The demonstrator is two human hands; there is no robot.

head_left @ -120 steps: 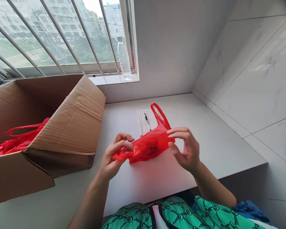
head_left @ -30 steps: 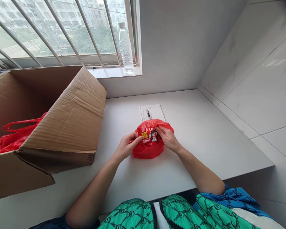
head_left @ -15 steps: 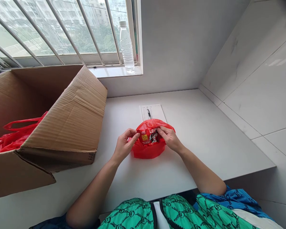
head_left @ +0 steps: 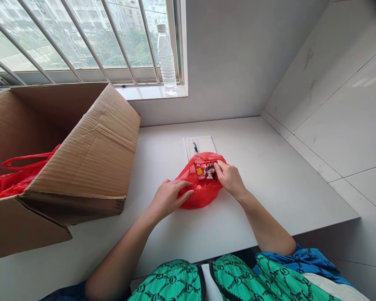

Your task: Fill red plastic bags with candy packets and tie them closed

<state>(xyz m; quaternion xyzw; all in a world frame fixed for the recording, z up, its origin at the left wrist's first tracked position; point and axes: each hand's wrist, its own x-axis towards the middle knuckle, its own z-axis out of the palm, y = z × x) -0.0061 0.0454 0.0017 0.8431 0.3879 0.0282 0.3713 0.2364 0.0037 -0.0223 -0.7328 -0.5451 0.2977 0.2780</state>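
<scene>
Pinching printed pkt point(head_left: 206, 171) w/ R hand point(head_left: 230, 180), L hand point(head_left: 168, 200) loose on red bag point(head_left: 201, 199)

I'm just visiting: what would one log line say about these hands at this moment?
left hand: on red plastic bag | right hand: pinching printed packet in bag | nearby: notepad, pen, cardboard box

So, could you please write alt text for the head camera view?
A red plastic bag lies on a white counter beside an open cardboard box; the right hand holds a printed packet at its mouth, the left hand touches its rim.
</scene>
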